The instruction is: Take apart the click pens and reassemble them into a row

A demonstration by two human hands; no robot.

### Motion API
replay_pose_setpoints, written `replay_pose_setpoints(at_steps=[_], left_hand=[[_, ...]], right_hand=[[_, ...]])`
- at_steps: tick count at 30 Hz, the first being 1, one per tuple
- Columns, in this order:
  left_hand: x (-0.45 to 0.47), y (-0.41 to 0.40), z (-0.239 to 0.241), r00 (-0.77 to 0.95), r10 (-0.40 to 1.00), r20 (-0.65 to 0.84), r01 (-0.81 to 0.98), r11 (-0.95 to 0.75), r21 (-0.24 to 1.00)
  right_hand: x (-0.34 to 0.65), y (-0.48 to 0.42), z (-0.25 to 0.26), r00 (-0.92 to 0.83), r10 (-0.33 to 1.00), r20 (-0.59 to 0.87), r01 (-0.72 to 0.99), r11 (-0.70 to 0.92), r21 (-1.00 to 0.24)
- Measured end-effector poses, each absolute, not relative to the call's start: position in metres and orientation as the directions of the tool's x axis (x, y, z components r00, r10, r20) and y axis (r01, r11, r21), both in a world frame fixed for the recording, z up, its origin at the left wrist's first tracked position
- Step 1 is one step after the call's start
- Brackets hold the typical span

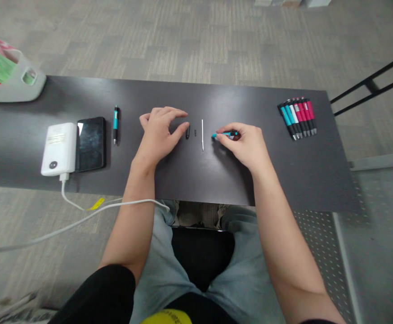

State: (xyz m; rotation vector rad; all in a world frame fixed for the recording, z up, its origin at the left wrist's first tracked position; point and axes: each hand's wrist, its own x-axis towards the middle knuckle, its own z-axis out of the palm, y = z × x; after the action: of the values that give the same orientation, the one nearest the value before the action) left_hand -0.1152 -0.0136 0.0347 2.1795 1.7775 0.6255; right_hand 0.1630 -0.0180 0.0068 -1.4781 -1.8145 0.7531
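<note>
Between the thumb and fingers of my right hand (245,143) is a turquoise pen barrel (228,134), held level just above the table. My left hand (163,132) rests with fingers apart, its thumb tip beside a short black pen grip (187,131); whether they touch I cannot tell. Right of that grip lies a tiny dark spring (195,132). A thin white ink refill (202,135) lies lengthwise between the spring and my right hand. Farther left, a whole turquoise and black pen (116,125) lies by itself.
A row of several turquoise, white and pink pens (297,118) lies on the right of the dark table (189,184). On the left are a white power bank (59,148) with a white cable (82,220), a black phone (91,144) and a white basket (31,90).
</note>
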Motion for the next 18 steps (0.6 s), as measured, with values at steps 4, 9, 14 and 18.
replay_pose_setpoints(at_steps=[4,9,14,18], left_hand=[[-0.123,-0.014,0.034,0.133,0.977,0.165,0.857,-0.197,0.477],[-0.125,-0.015,0.032,0.137,0.977,0.164,0.836,-0.203,0.51],[-0.133,-0.014,0.03,0.141,0.981,0.136,0.841,-0.191,0.507],[-0.136,-0.012,0.029,0.139,0.981,0.133,0.832,-0.189,0.522]], right_hand=[[0.156,-0.012,0.007,-0.139,0.976,0.165,0.608,0.216,-0.764],[0.146,-0.007,0.008,-0.136,0.97,0.203,0.629,0.242,-0.739],[0.144,-0.013,0.01,-0.144,0.939,0.313,0.584,0.335,-0.739],[0.148,-0.018,0.01,-0.065,0.93,0.362,0.524,0.341,-0.781]])
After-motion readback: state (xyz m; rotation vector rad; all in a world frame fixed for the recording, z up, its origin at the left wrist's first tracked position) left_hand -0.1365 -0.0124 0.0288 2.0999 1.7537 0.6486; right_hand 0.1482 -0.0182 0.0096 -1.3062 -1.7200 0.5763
